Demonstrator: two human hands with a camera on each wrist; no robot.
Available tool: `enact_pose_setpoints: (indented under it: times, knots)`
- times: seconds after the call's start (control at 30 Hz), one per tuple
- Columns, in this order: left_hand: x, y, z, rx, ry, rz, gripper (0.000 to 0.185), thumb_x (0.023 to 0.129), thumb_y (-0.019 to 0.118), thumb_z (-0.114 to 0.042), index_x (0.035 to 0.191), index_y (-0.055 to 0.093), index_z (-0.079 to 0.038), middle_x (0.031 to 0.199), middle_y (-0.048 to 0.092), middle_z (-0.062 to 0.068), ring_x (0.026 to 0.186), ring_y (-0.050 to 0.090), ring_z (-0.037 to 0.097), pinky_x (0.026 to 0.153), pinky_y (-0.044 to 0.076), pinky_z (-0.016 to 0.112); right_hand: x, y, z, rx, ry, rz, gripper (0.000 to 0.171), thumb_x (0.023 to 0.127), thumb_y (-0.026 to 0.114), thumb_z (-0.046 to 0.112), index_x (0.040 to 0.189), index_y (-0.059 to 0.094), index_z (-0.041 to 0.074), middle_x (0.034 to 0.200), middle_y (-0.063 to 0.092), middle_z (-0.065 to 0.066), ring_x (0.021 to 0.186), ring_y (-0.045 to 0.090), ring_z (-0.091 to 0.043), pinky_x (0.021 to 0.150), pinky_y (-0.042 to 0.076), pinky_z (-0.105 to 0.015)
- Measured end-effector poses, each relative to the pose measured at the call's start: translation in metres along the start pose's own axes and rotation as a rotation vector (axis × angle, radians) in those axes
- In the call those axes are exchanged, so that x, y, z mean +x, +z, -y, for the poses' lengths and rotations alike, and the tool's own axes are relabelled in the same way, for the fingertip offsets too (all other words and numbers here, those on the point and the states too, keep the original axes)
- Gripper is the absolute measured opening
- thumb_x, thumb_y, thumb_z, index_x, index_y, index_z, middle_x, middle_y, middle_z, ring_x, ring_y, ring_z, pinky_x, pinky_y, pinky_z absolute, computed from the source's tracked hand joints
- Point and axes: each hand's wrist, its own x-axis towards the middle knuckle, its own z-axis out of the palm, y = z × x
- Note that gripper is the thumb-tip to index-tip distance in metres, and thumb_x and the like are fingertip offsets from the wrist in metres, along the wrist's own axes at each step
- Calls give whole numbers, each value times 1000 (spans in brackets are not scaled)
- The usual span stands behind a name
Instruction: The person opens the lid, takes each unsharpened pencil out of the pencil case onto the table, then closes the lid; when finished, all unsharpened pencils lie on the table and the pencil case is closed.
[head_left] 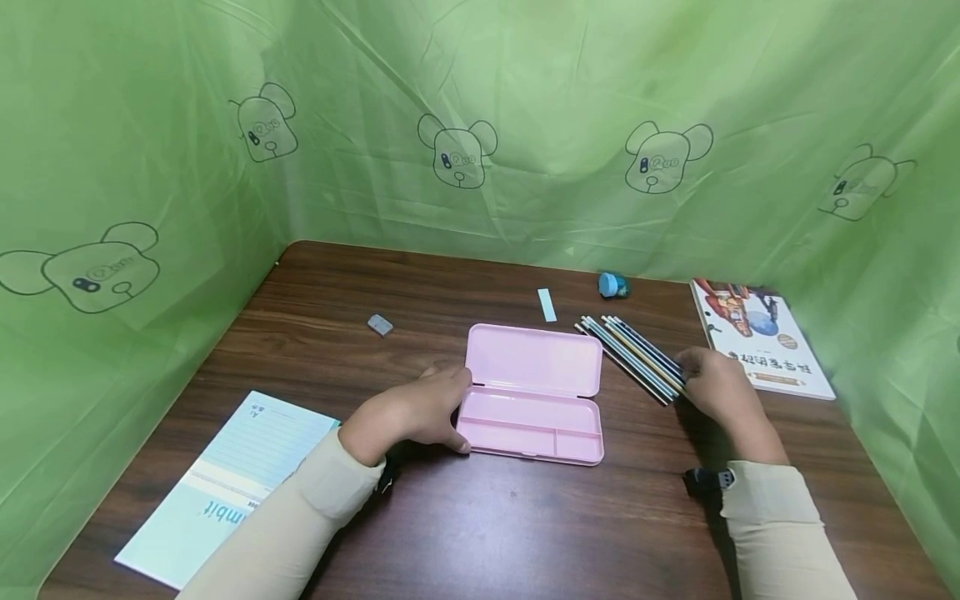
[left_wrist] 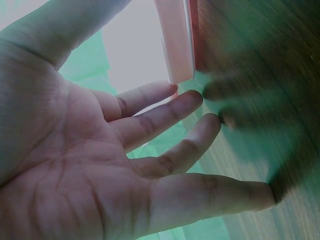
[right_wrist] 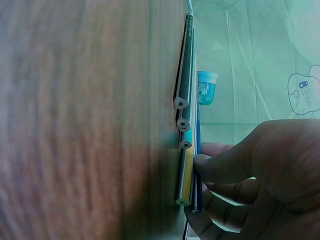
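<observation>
A pink pencil case [head_left: 528,425] lies with its lid folded back on the table, its compartments showing bare. At its left side is my left hand [head_left: 420,408], thumb by the front corner and the other fingers near the hinge. In the left wrist view the fingers of my left hand [left_wrist: 150,145] are spread and nearly straight, one fingertip at the pencil case's edge [left_wrist: 180,45]. My right hand [head_left: 716,383] is at the near end of several pencils [head_left: 633,358] lying side by side. Its thumb and fingers pinch a dark blue pencil [right_wrist: 197,200] beside a yellow one.
A grey eraser [head_left: 380,325] lies back left of the case. Behind it are a pale blue strip [head_left: 547,305] and a blue-capped sharpener-like container [head_left: 613,285]. A notebook [head_left: 225,492] lies at left, partly under my left sleeve; an illustrated book [head_left: 765,337] is at right. Green curtains enclose the table.
</observation>
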Motion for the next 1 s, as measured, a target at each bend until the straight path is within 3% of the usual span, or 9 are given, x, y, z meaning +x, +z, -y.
enact_pose_setpoints:
  times: [1.0]
  knots:
    - [0, 1, 0, 9, 13, -5, 68, 82, 102, -29, 125, 58, 1, 135, 65, 19, 140, 58, 40, 134, 34, 56, -2, -3, 3, 4, -3, 6, 44, 86, 60, -5, 128, 73, -10, 118, 76, -31, 99, 68, -42, 86, 56, -62]
